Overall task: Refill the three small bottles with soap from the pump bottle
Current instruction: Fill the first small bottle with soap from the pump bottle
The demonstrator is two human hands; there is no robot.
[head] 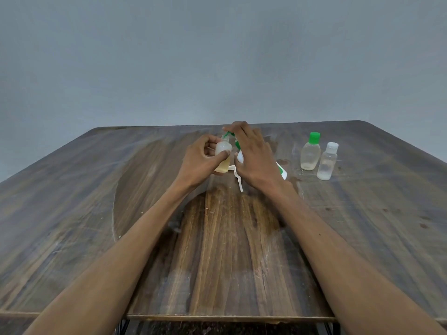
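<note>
Small bottle held under the pump spout for filling
Left hand (202,163) grips small bottle (223,155) steady; right hand (254,155), fingers curled, presses pump bottle (281,172); two capped bottles (310,153) wait right on desk (96,213)

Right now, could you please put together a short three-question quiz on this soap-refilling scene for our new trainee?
1. True or false: the left hand grips an uncapped small bottle.
2. What colour is the pump head under the right hand?
3. The two capped bottles stand: A) right of the hands, B) left, C) on the floor.

Key:
1. True.
2. Green.
3. A: the green-capped bottle and white-capped bottle.
</note>
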